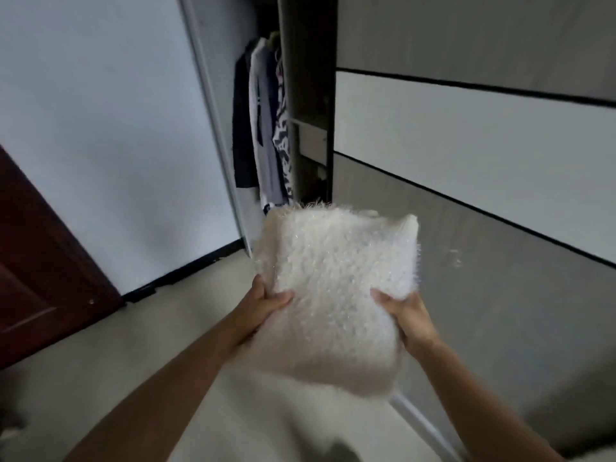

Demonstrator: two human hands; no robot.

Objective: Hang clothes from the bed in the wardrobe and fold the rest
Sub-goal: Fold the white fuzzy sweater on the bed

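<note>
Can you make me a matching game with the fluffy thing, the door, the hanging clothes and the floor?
Things:
1. fluffy white garment
2. door
3. hanging clothes
4. floor

Descriptions:
A. inside the open wardrobe
B. dark reddish brown, at the left edge
C. held between the left hand and right hand
D. pale, under everything

Pairs: 1-C, 2-B, 3-A, 4-D
</note>
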